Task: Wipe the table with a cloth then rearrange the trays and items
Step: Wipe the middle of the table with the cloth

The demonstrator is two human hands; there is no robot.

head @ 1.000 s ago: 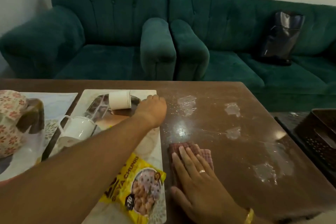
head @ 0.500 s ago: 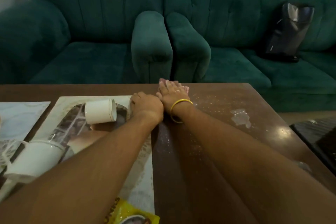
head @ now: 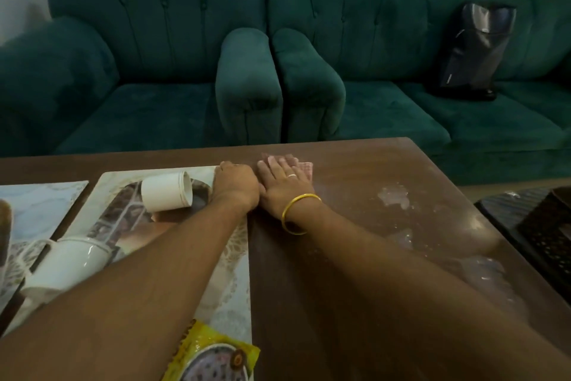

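Since a second ago my right hand (head: 282, 183) has carried the cloth (head: 306, 168) to the far edge of the table (head: 370, 158), fingers flat on it. Left hand (head: 236, 184) curls over the tray (head: 120, 179) corner. Smears (head: 394, 196) lie right of the cloth, nearer me.

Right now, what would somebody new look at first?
Two bare arms stretch across the brown wooden table, the right grip pressing flat on a pinkish checked cloth near its far edge. Beside it, the left grip curls over the far corner of a pale marble-patterned tray. Behind stands a big dark green velvet sofa.
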